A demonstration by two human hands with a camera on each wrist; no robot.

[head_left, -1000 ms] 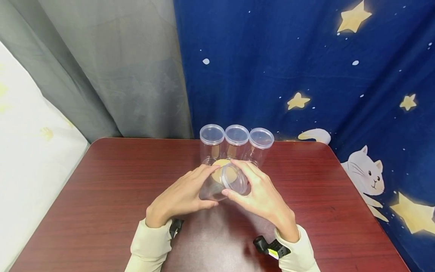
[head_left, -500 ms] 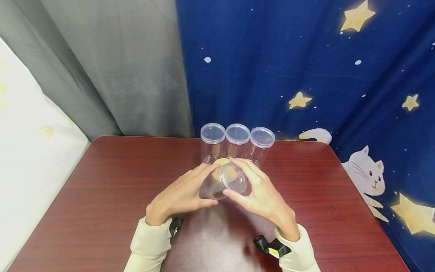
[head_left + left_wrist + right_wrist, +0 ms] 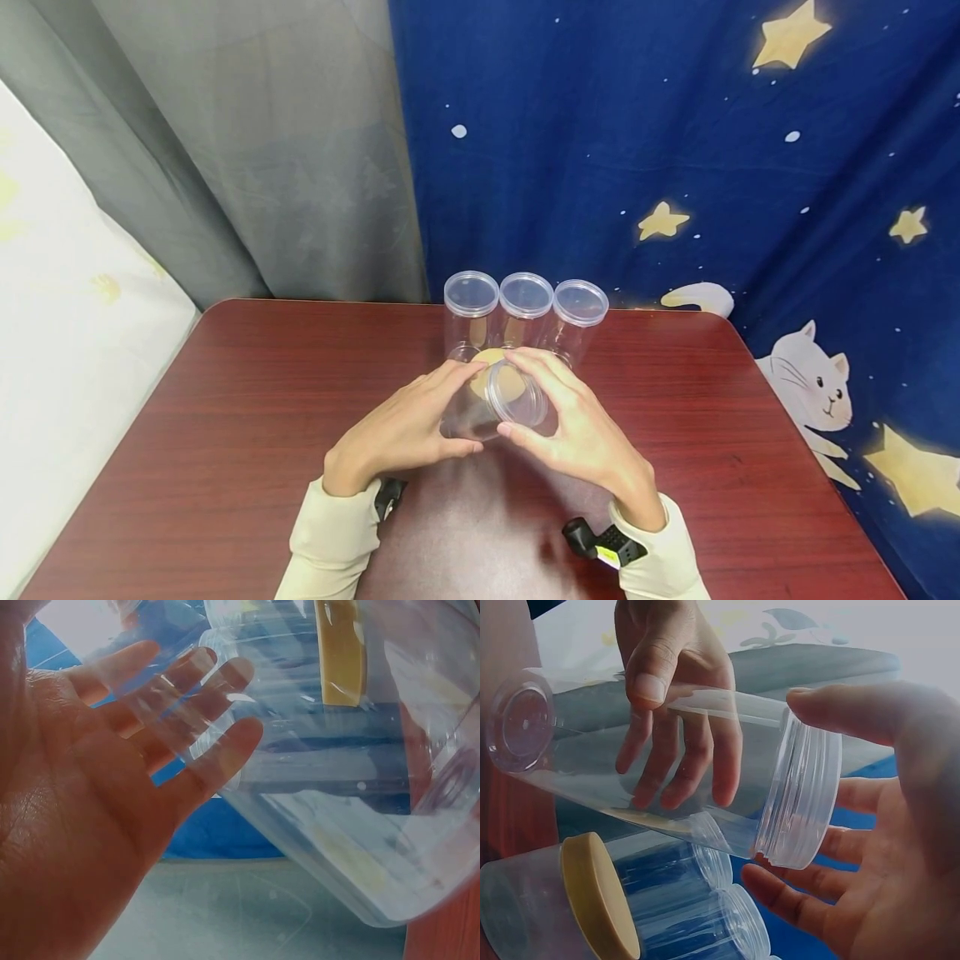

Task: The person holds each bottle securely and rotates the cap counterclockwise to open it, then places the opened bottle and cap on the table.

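My left hand [image 3: 397, 425] holds a clear plastic jar [image 3: 592, 765] round its body, thumb on the near side and fingers on the far side. The jar lies tilted, base to the left. On its right end sits a clear ribbed lid [image 3: 802, 795], gripped between thumb and fingers of my right hand [image 3: 577, 425]. In the left wrist view, the left fingertips [image 3: 244, 739] show through the transparent wall. Just beyond the held jar stands another jar with a yellow lid [image 3: 600, 896], partly covered by it in the head view.
Three clear jars with clear lids stand side by side near the table's far edge: a left jar [image 3: 471, 296], a middle jar [image 3: 527, 296] and a right jar [image 3: 581, 302]. Behind the reddish-brown table [image 3: 262, 375] hang a grey curtain [image 3: 315, 167] and a blue star-patterned curtain [image 3: 540, 150].
My right thumb has slipped slightly to the right along the lid's near edge. The left hand and the held jar stay nearly in place.
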